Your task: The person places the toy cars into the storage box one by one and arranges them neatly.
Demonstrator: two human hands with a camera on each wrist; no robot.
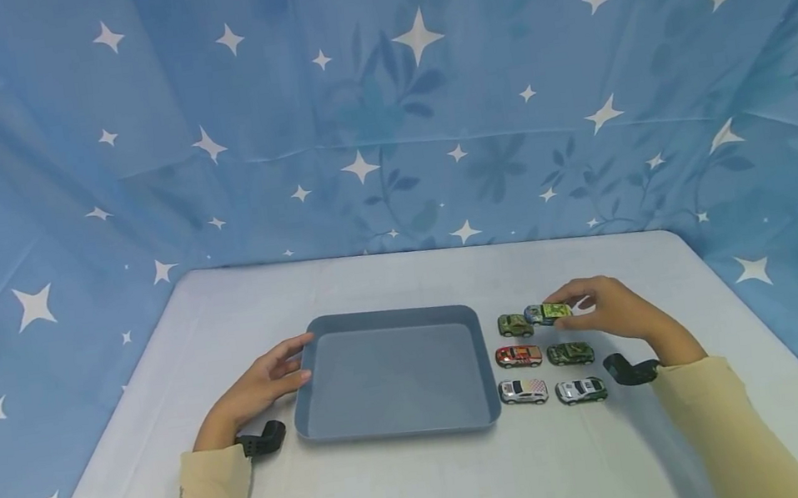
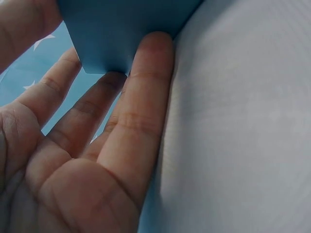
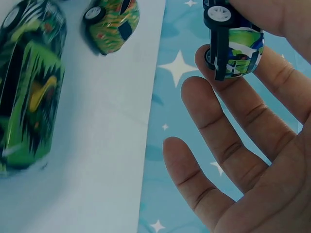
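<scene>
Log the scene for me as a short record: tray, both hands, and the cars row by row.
Tray: on the table
Left hand: touching the tray's left edge
Right hand: pinching the blue-green car
Far row: olive car left, blue-green car right
Middle row: red car left, dark green car right
Near row: pink-white car left, silver car right
Car total: six, all right of the tray

6 cars (image 1: 518,357) right of tray (image 1: 389,381).
</scene>
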